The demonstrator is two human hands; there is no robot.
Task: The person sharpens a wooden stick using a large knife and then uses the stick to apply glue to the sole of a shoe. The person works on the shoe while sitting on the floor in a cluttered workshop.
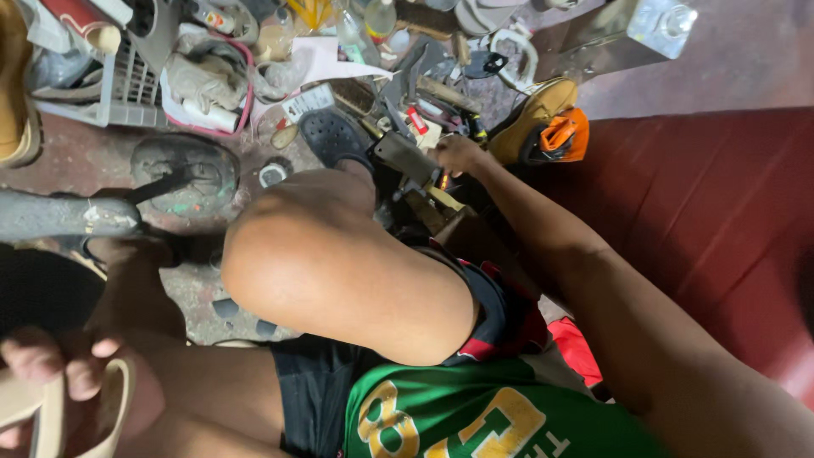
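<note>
My right hand (458, 154) reaches past my raised knee (339, 263) into a heap of tools on the floor. Its fingers are closed at the grey metal head of a hammer-like tool (405, 158), whose wooden handle (446, 200) slants down toward me. My left hand (41, 366) is at the bottom left corner, its fingers curled around a beige sandal sole (52, 411) that shows only in part. My foot in a black clog (333, 136) rests beside the tool heap.
A dark iron shoe last (182, 174) on a grey arm (68, 216) stands at the left. A tan shoe (539, 108) and an orange object (561, 134) lie beyond my right hand. A red surface (721, 220) runs along the right. A white basket (127, 80), bottles and rags crowd the top.
</note>
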